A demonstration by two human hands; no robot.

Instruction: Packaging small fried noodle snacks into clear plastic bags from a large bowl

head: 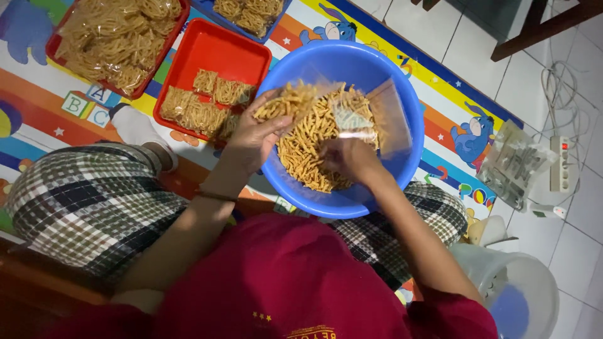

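Observation:
A round blue basin (402, 100) sits between my knees, holding a heap of golden stick snacks (308, 157). My left hand (254, 138) is over the basin's left rim, closed on a handful of the stick snacks (282, 103). My right hand (348, 157) is inside the basin, gripping the lower edge of a clear plastic bag (377, 116) that stands open and part filled with snacks.
A red tray (220, 50) with several small filled packets (201, 103) lies left of the basin. Another red tray (116, 37) at top left holds many packed bags. A stack of empty clear bags (515, 163), a power strip (561, 163) and a white container (521, 289) are at right.

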